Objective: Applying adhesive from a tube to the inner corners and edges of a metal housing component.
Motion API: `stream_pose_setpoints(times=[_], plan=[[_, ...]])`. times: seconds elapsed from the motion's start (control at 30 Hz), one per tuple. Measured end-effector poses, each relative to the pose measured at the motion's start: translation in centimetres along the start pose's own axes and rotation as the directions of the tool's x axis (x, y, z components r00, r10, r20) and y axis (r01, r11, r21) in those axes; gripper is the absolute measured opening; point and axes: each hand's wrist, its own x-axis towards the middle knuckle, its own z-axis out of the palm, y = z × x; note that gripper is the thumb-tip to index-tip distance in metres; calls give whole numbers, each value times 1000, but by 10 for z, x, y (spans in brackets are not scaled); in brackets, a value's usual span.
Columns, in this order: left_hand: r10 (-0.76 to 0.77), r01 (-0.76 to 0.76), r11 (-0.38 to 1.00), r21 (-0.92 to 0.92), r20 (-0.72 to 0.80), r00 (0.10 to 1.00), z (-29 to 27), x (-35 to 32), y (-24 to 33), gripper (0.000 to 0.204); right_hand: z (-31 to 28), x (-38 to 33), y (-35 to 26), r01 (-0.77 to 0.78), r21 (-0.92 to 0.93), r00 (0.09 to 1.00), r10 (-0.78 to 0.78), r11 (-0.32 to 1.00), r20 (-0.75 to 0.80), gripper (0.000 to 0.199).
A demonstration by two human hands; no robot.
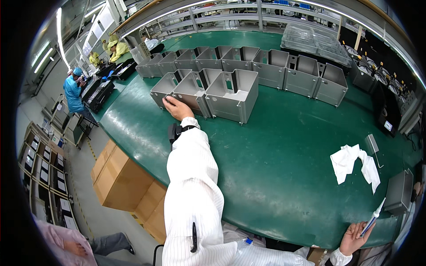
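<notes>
Takes in, at far left, a loaded rack [49, 170], then a co-worker in blue [73, 94] beside black trays [97, 95], with others in yellow [119, 51] farther back. Includes cardboard boxes [113, 177] below the near-left edge of the green table [275, 177]. Reaches, left of center, with the left hand [179, 109] to a short row of three open-topped gray metal boxes, laying it against the near sides of the left box [158, 98] and the middle box [195, 98]; cannot tell whether gripping or merely touching. Shows, just to the right, the third box [225, 105], and behind all three a longer row [301, 82] of similar boxes across the table. Adds, farther right, clear plastic trays [313, 42] toward the back and, nearer, a crumpled white cloth [348, 162] beside a small metal block [372, 144] and a bent metal rod [378, 160]. Grips, at lower right, a slim tube [371, 222] in the right hand [353, 238], tip angled upward near a lone gray container [398, 193].
</notes>
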Motion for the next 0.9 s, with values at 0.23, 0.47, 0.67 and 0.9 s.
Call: stream_pose_setpoints(times=[0.23, 0.47, 0.67, 0.9], plan=[[60, -60, 998, 9, -102, 993, 12, 0, -6, 54, 2, 2, 2, 40, -45, 999, -38, 998, 39, 27], [72, -62, 996, 70, -154, 985, 14, 0, 3, 54, 3, 0, 0, 19, -52, 999, -16, 998, 47, 29], [121, -101, 989, 105, -200, 972, 26, 3, -25, 51, 9, 1, 3, 5, -50, 1000, -4, 999, 21, 34], [387, -328, 855, 402, -73, 919, 34, 35, -55, 38, 34, -16, 15, -102, 164, 982, 126, 981, -141, 25]])
